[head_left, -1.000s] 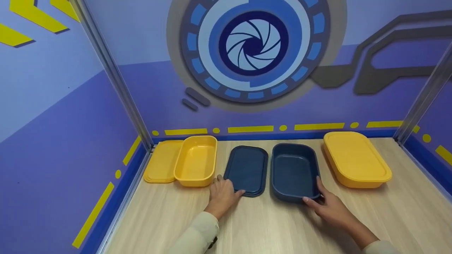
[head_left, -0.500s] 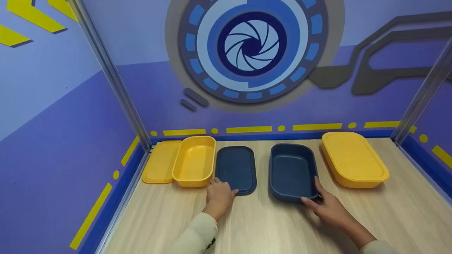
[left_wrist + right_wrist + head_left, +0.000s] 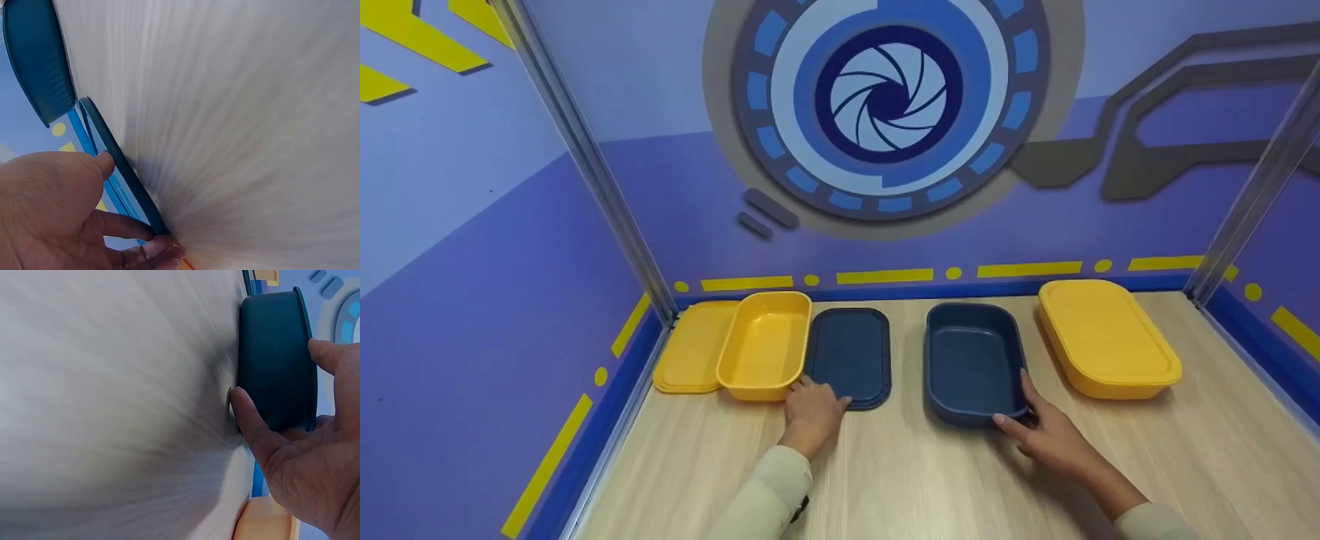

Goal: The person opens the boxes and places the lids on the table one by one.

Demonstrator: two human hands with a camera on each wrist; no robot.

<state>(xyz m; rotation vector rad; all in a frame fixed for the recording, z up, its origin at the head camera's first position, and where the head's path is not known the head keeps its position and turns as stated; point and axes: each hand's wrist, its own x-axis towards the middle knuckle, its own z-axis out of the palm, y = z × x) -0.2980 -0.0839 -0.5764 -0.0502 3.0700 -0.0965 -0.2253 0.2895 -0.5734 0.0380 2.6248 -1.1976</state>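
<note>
A dark blue food-box lid (image 3: 851, 356) lies flat on the table, close against the right side of an open yellow box (image 3: 765, 349). My left hand (image 3: 813, 412) holds the lid's near left corner, thumb on the near edge and fingers at the left side. In the left wrist view the lid (image 3: 124, 163) shows edge-on between thumb and fingers. To the right, my right hand (image 3: 1054, 439) grips the near right corner of an open dark blue box (image 3: 975, 367). Its thumb is at the rim in the right wrist view, with a finger low on the box wall (image 3: 275, 360).
A yellow lid (image 3: 694, 349) lies at the far left, partly behind the open yellow box. At the right stands a yellow box with its lid on (image 3: 1110, 334). Printed panels (image 3: 660, 202) wall in the wooden table (image 3: 900, 480) at the back and sides.
My left hand has slid the dark blue lid leftward, away from the dark blue box and up beside the open yellow box. My right hand keeps its grip on the dark blue box.
</note>
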